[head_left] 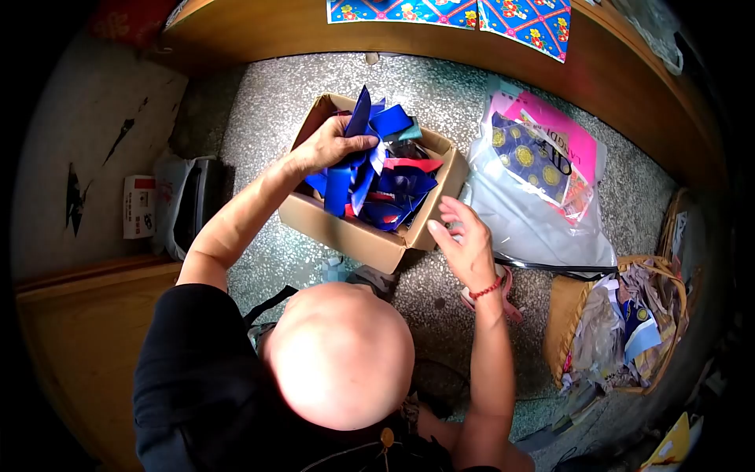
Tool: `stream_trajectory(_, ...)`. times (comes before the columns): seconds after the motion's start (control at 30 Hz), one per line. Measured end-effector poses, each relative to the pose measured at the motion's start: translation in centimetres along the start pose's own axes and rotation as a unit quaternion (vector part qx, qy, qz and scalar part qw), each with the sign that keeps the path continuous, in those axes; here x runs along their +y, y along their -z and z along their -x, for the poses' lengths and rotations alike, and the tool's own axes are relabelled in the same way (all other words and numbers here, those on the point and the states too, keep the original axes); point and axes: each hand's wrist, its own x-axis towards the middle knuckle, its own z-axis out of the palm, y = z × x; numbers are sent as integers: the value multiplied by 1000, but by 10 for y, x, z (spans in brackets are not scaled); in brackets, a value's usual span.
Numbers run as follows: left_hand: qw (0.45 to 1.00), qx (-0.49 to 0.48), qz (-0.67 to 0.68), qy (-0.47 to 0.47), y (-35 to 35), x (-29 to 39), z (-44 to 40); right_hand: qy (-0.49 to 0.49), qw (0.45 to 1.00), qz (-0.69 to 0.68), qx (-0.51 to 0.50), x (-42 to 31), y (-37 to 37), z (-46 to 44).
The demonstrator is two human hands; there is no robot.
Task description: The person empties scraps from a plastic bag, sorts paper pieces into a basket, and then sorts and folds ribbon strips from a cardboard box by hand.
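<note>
My left hand is closed on blue strips over an open cardboard box. The strips look flat and glossy; whether they are ribbon, plastic or fabric cannot be told. More blue pieces fill the box, with a red piece and a teal one among them. Just outside the box's right corner hovers my right hand, fingers loosely apart and nothing in them. A red beaded bracelet circles that wrist.
A large clear plastic bag with printed packaging lies right of the box. Beyond it stands a wicker basket of scraps. Wooden furniture borders the far side. A red-and-white carton stands at left. A rounded, brightly lit form sits between my arms.
</note>
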Motion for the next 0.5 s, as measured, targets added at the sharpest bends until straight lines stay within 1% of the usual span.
stream_trajectory(0.03,998,8,55,10,-8,0,2,16,998,-67,-2,1,-8,-6)
stream_trajectory(0.1,994,-3,107,5,-21,-1,4,24,994,-110,15,-4,-23,-17)
stream_trajectory(0.13,989,-5,145,18,-28,-1,5,7,989,-144,6,-2,-31,-24)
stream_trajectory(0.17,987,-19,153,35,-31,-1,5,-13,977,-212,-9,-6,-37,-29)
stream_trajectory(0.23,984,-21,175,7,-40,-7,2,-42,937,-341,-63,-10,-45,-42)
stream_trajectory(0.27,985,-30,169,-17,-41,-13,-1,-49,931,-360,-34,-7,-52,-46)
stream_trajectory(0.3,986,-42,162,20,-37,-20,-2,-111,943,-314,-30,-3,-52,-49)
stream_trajectory(0.37,973,-56,223,30,-33,-32,-5,-117,923,-360,67,8,-70,-53)
stream_trajectory(0.4,968,-43,242,49,-30,-34,-3,-122,924,-359,35,12,-67,-54)
stream_trajectory(0.43,963,-30,261,68,-26,-35,-1,-124,924,-359,34,16,-66,-54)
stream_trajectory(0.5,965,-39,249,78,-22,-26,7,-177,923,-342,19,17,-65,-53)
